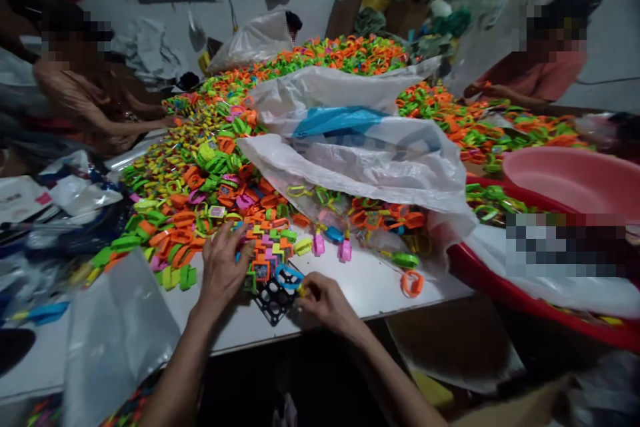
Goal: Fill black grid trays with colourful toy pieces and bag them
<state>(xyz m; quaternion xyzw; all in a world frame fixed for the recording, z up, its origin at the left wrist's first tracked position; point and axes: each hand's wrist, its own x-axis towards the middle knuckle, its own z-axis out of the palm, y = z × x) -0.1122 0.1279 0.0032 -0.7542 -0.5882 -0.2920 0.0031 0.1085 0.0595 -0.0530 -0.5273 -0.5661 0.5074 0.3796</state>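
Observation:
My left hand rests against the left side of rows of bright toy watches, its fingers bent but apart. Blue plastic shows between those fingers; whether they grip it I cannot tell. The watches stand close together in orange, green, yellow and pink on a black rack with round holes. At the rack's right edge, my right hand pinches a blue toy watch by a small yellow part. The blue watch is tilted over the rack's open holes.
A large heap of toy watches covers the table behind, partly under a white plastic sack. A clear bag lies at left. Red and pink basins stand right. One person sits left, another right.

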